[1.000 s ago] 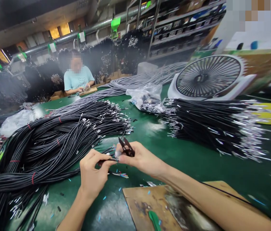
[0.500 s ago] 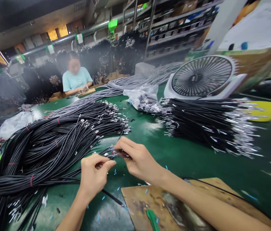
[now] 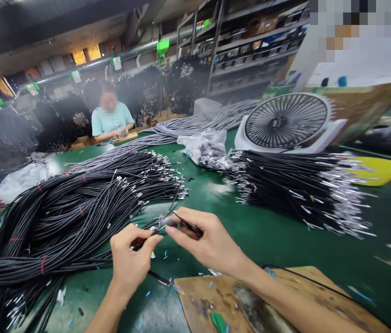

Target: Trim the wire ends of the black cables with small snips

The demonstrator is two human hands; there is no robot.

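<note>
My left hand [image 3: 130,255] pinches the end of a black cable [image 3: 157,276] that trails down toward the board. Its stripped coloured wire tips [image 3: 161,221] stick up between both hands. My right hand [image 3: 209,243] holds small black thread snips [image 3: 189,225] and its fingertips touch the wire tips. Both hands hover just above the green table [image 3: 278,231], in front of a big pile of black cables [image 3: 73,212].
A second stack of black cables [image 3: 295,185] lies on the right, with a white desk fan [image 3: 287,122] behind it. A plastic bag of parts [image 3: 205,150] sits mid-table. A worn wooden board [image 3: 237,300] lies near me. Another person in a light blue shirt [image 3: 110,121] works far across.
The snips stood upright in my right hand a second ago; now they lie flatter across the fingers. Both hands stayed together on the cable end, and the view tilted slightly.
</note>
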